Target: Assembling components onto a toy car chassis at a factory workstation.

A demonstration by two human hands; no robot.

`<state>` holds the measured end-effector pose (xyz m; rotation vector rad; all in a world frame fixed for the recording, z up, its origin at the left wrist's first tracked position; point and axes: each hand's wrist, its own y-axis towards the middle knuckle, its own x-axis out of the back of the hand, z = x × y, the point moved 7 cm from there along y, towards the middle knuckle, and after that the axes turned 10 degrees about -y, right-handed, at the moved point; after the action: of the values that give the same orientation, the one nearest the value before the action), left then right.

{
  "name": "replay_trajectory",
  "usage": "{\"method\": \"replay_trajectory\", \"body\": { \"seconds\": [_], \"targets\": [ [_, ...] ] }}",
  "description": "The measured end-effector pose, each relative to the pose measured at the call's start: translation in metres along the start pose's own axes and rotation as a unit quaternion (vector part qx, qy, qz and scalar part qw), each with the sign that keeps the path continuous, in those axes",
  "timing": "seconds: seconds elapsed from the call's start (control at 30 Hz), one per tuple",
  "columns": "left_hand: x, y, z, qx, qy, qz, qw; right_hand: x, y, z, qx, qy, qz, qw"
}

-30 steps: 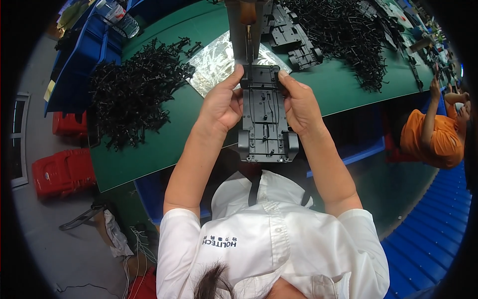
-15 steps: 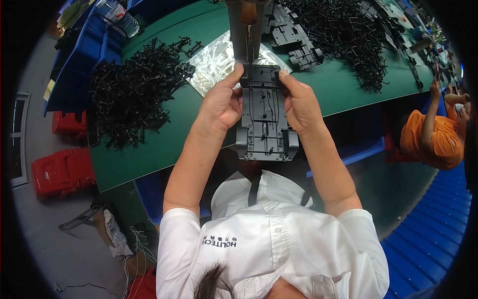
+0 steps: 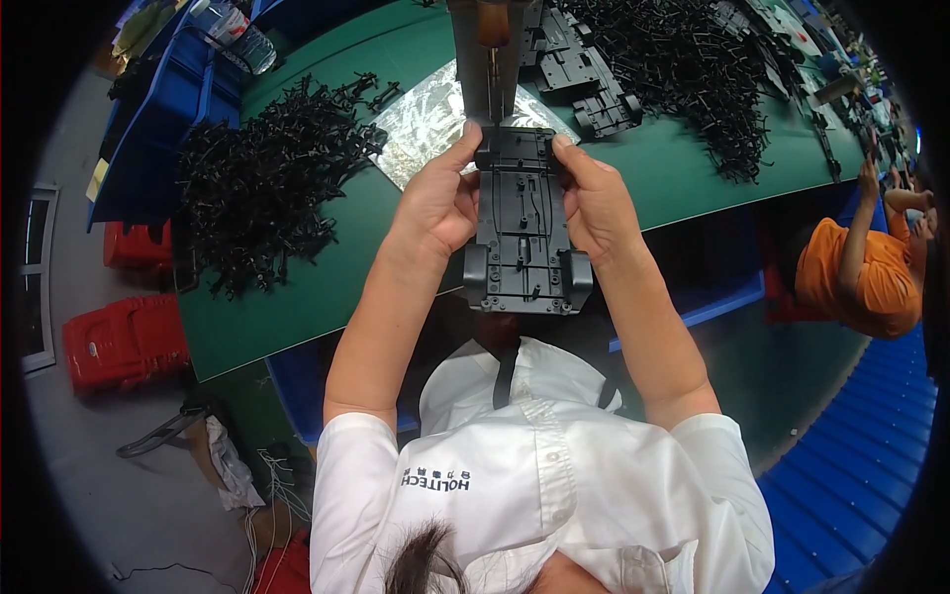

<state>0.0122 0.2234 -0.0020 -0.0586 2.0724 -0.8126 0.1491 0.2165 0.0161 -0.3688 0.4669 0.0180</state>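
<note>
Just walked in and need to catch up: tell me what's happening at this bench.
A person in a white shirt holds a black plastic toy-car chassis in both hands, the left hand and right hand gripping its far end on either side. That end sits right under an upright grey fixture on the green table. Heaps of small black plastic parts lie on the table, with more chassis pieces beyond. Another person in orange sits to the right.

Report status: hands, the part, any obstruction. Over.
Left hand and right hand both grip black chassis plate by its sides. Plate's far end sits under upright press tool. Nothing in the way.
</note>
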Motion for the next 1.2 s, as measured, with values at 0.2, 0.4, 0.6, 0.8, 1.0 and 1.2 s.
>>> {"method": "replay_trajectory", "body": {
  "seconds": [0.2,0.4,0.6,0.8,1.0,1.2],
  "targets": [
    [-0.003,-0.001,0.001,0.011,0.0,0.001,1.0,-0.001,0.0,0.002,0.006,-0.002,0.008,1.0],
    [0.003,0.006,-0.001,0.011,-0.002,0.008,1.0,-0.002,0.002,0.001,0.004,0.009,0.011,1.0],
    [0.0,0.006,-0.001,0.019,-0.006,0.01,1.0,-0.001,0.002,0.001,-0.008,0.021,0.004,1.0],
    [0.0,0.006,-0.002,0.021,-0.01,0.014,1.0,-0.001,0.005,-0.001,-0.015,0.024,0.005,1.0],
    [-0.004,0.004,-0.002,0.027,-0.019,0.018,0.999,-0.001,0.006,0.0,-0.019,0.023,0.016,0.999],
    [-0.009,0.001,-0.002,0.022,-0.026,0.02,0.999,0.0,0.007,-0.001,-0.03,0.027,0.012,0.999]
  ]
}}
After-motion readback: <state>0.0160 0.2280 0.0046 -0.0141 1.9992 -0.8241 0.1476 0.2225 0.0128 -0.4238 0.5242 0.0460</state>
